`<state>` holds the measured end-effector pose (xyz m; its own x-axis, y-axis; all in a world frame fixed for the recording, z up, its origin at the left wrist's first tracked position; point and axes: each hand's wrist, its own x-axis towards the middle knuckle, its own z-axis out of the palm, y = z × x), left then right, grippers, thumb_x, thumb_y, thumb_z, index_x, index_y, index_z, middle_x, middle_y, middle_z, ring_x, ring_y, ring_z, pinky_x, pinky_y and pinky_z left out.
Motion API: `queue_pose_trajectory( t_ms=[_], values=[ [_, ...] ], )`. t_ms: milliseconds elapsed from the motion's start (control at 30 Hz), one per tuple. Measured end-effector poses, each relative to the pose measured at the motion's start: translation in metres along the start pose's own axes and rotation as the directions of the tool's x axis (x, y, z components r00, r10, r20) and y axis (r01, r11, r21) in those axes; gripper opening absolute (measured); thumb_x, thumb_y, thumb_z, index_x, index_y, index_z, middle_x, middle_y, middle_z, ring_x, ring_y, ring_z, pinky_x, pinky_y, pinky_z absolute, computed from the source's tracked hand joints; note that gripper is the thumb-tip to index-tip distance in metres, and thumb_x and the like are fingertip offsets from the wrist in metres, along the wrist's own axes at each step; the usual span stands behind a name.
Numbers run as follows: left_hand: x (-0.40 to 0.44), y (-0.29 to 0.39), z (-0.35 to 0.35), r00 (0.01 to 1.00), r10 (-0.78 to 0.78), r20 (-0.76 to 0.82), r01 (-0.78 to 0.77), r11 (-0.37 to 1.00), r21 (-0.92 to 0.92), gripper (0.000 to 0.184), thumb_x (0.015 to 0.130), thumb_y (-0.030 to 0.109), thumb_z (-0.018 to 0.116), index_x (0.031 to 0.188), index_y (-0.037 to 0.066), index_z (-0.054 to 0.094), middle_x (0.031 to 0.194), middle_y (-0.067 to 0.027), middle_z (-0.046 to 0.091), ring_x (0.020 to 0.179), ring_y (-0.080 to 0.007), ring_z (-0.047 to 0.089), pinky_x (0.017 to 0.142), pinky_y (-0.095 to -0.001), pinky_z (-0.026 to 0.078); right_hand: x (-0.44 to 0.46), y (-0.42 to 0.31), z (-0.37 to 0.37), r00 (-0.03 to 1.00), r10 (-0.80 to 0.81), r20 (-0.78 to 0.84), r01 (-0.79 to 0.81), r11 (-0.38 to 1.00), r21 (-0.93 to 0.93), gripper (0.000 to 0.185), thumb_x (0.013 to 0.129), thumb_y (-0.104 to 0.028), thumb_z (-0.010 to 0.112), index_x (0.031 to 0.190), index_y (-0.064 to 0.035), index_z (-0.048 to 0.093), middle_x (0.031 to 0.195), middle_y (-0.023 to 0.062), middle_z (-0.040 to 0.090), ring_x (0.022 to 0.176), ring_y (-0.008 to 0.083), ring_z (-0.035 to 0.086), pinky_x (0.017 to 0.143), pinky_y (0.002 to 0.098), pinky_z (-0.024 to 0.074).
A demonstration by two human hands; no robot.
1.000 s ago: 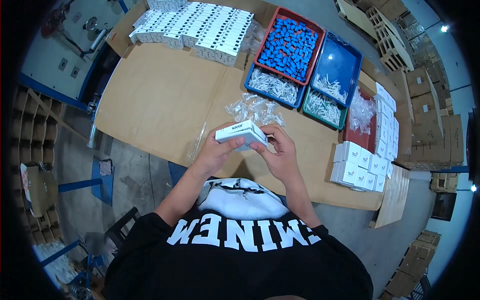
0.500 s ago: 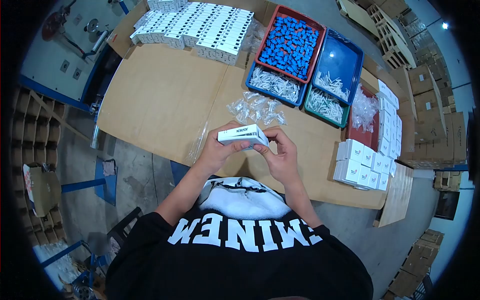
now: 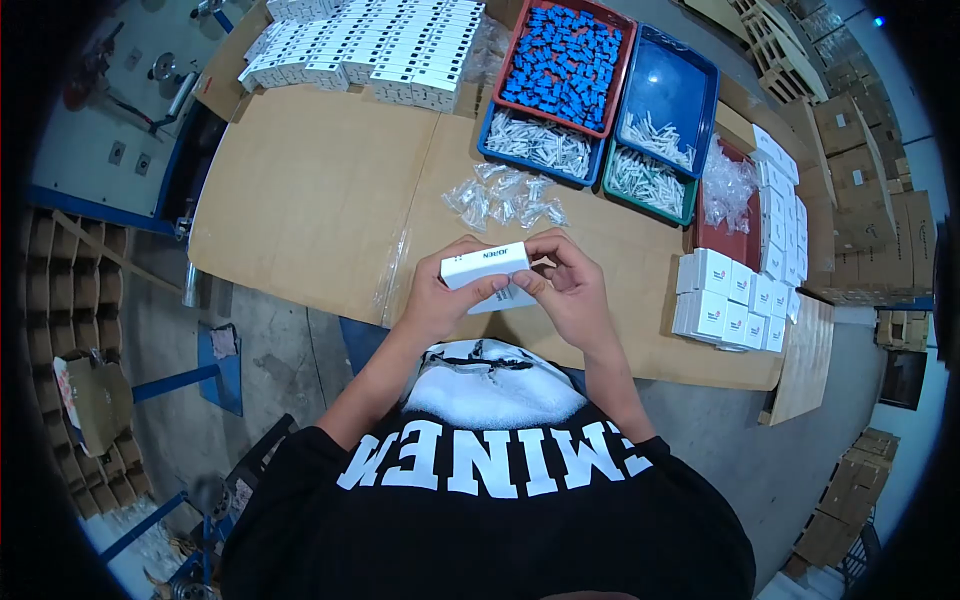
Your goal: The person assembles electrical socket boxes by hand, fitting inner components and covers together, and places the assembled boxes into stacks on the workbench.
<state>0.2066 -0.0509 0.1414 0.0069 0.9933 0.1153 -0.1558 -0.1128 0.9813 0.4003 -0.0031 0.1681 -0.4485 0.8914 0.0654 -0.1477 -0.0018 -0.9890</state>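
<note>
A small white carton (image 3: 483, 262) with dark lettering on its narrow side is held in front of my chest, above the cardboard-covered table. My left hand (image 3: 438, 298) wraps round its left end, with the thumb along the front face. My right hand (image 3: 572, 290) closes on the right end, its thumb and fingertips pressing near the corner. The top side lies flush against the front face. What the carton contains is hidden. Just beyond my hands lie several small clear plastic bags (image 3: 505, 197) with parts in them.
A red tray (image 3: 628, 70) of blue pieces rests on a blue tray (image 3: 483, 141) of white parts. Right of it, another blue tray (image 3: 665, 75) overlaps a green tray (image 3: 683, 212). White cartons stand in rows (image 3: 365, 45) at the far left and in stacks (image 3: 725, 300) at right.
The gap along the carton's lettered side has closed, and the carton is tilted so more of its front face shows. Both hands keep hold. The whole view has shifted slightly.
</note>
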Motion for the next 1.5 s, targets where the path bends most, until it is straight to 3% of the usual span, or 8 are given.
queue_pose_trajectory(
  t_ms=[267,400,633,733,833,1067,1167,1500],
  values=[
    [-0.004,-0.003,0.004,0.960,-0.225,-0.165,0.158,0.925,-0.345,0.034,0.091,0.015,0.082,0.120,0.001,0.068,0.108,-0.0039,0.072,0.098,-0.0109,0.067,0.086,-0.0277,0.054,0.000,-0.018,-0.004,0.954,0.277,0.111,-0.196,0.861,-0.469,0.031,0.090,-0.026,0.082,0.101,0.0005,0.070,0.086,0.0101,0.068,0.079,0.0138,0.065,0.072,0.0296,0.0520],
    [-0.004,0.001,0.007,0.956,-0.269,-0.113,0.194,0.875,-0.443,0.035,0.091,0.015,0.081,0.119,0.001,0.068,0.108,-0.0048,0.072,0.098,-0.0116,0.068,0.086,-0.0280,0.054,-0.004,-0.018,0.006,0.989,0.005,0.145,0.052,0.921,-0.387,0.028,0.093,-0.024,0.077,0.101,0.0018,0.070,0.080,0.0112,0.069,0.072,0.0168,0.063,0.066,0.0322,0.0496],
    [0.000,-0.003,0.005,0.944,-0.328,-0.042,0.267,0.833,-0.484,0.034,0.092,0.016,0.079,0.120,0.000,0.067,0.106,-0.0059,0.072,0.096,-0.0123,0.068,0.084,-0.0286,0.055,-0.007,-0.003,-0.003,0.981,0.089,0.175,0.004,0.884,-0.468,0.033,0.093,-0.030,0.077,0.108,-0.0007,0.070,0.082,0.0124,0.069,0.069,0.0250,0.063,0.065,0.0352,0.0495],
    [-0.003,-0.006,-0.002,0.929,-0.363,-0.069,0.314,0.873,-0.372,0.034,0.094,0.017,0.077,0.122,0.000,0.066,0.105,-0.0055,0.072,0.094,-0.0126,0.069,0.084,-0.0286,0.056,-0.001,-0.029,0.000,0.923,0.381,0.055,-0.273,0.748,-0.605,0.051,0.086,-0.021,0.083,0.129,-0.0024,0.063,0.116,0.0141,0.071,0.102,0.0237,0.069,0.087,0.0358,0.0541],
    [0.003,-0.013,0.000,0.893,-0.447,-0.053,0.409,0.855,-0.320,0.036,0.095,0.016,0.075,0.125,0.000,0.064,0.106,-0.0058,0.071,0.094,-0.0135,0.069,0.084,-0.0285,0.056,-0.005,-0.011,-0.007,0.963,-0.230,0.142,0.264,0.693,-0.671,0.069,0.074,-0.029,0.089,0.134,-0.0071,0.060,0.135,0.0158,0.061,0.122,0.0332,0.060,0.103,0.0413,0.0496],
    [-0.003,-0.017,0.020,0.872,-0.480,0.094,0.481,0.807,-0.342,0.055,0.102,0.013,0.061,0.154,0.006,0.041,0.130,-0.0107,0.062,0.116,-0.0172,0.064,0.087,-0.0308,0.058,-0.022,-0.004,-0.031,0.939,-0.052,0.339,0.275,0.707,-0.652,0.082,0.070,-0.026,0.091,0.142,-0.0092,0.057,0.146,0.0172,0.053,0.134,0.0368,0.052,0.114,0.0446,0.0412],
    [-0.004,-0.009,0.020,0.843,-0.510,0.168,0.535,0.771,-0.346,0.059,0.109,0.032,0.048,0.160,0.010,0.030,0.139,-0.0164,0.059,0.117,-0.0237,0.064,0.095,-0.0368,0.055,-0.039,0.013,-0.067,0.973,-0.230,-0.016,0.143,0.656,-0.741,0.073,0.067,-0.028,0.094,0.131,-0.0113,0.066,0.136,0.0151,0.061,0.129,0.0344,0.056,0.111,0.0455,0.0441],
    [-0.012,-0.037,0.002,0.826,-0.557,0.082,0.563,0.811,-0.159,0.055,0.108,0.032,0.051,0.158,0.010,0.038,0.133,-0.0162,0.066,0.103,-0.0190,0.066,0.089,-0.0325,0.053,-0.170,0.023,-0.300,0.176,-0.706,-0.686,-0.619,0.463,-0.635,0.055,0.077,-0.029,0.092,0.121,-0.0051,0.069,0.135,0.0216,0.054,0.125,0.0379,0.054,0.107,0.0459,0.0452]
  ],
)
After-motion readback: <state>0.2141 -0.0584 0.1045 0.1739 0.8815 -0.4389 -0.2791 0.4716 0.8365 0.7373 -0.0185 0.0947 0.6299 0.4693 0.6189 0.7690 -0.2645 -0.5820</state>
